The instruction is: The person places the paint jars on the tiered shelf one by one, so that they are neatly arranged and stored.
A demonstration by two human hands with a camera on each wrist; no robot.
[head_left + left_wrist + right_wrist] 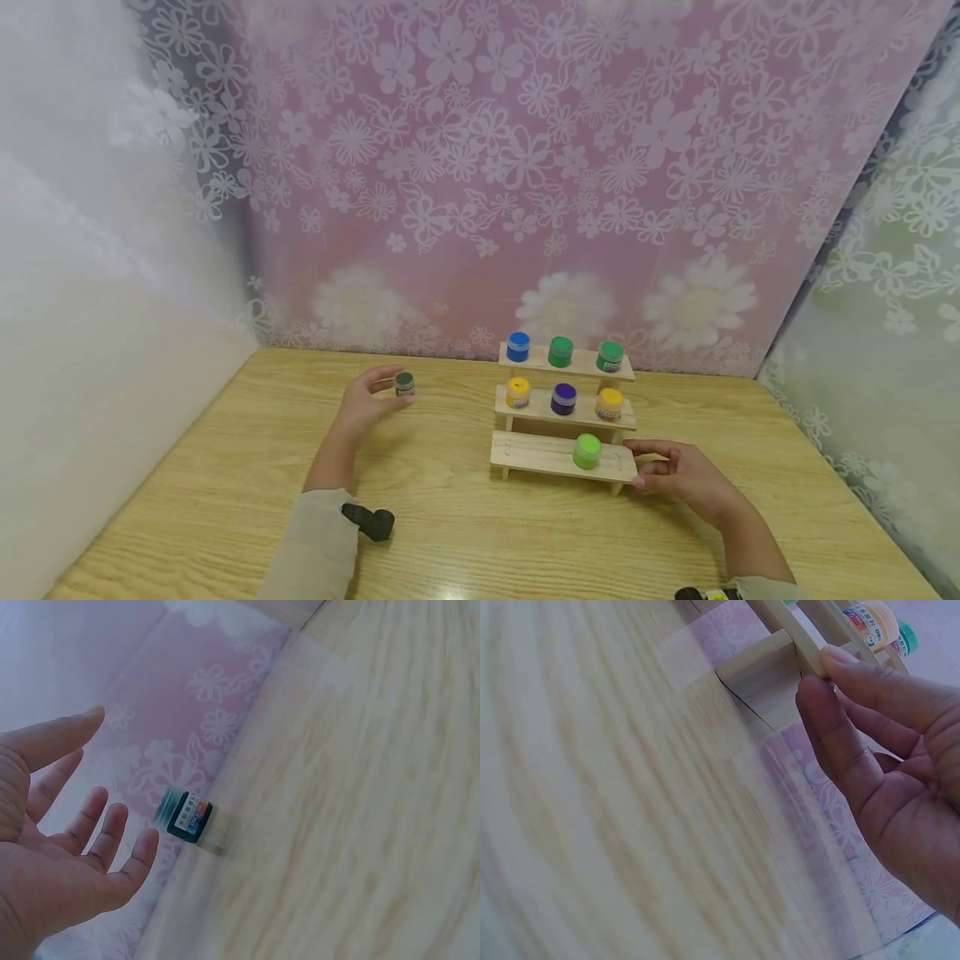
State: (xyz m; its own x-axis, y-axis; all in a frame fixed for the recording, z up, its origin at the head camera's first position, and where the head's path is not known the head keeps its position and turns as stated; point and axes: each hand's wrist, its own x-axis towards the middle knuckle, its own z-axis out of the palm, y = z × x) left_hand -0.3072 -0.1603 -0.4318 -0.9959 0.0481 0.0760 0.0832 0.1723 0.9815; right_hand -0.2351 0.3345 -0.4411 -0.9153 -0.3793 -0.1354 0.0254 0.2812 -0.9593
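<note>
A small dark green paint jar (405, 384) stands upright on the table at the left. Around it, my left hand (365, 403) has its thumb and fingers spread; the left wrist view shows the jar (187, 816) just past the fingertips, with a gap between. At the right, my right hand (686, 481) pinches the end of the lowest step of a three-step wooden stand (536, 454). In the right wrist view, thumb and forefinger meet the stand's edge (804, 652). A light green jar (587, 451) sits on that lowest step.
On the top step are a blue jar (517, 347) and two green jars (560, 352). The middle step bears two yellow jars (517, 392) with a purple jar (563, 398) between them. A flowered pink curtain (450, 183) hangs behind the wood-grain table (450, 517).
</note>
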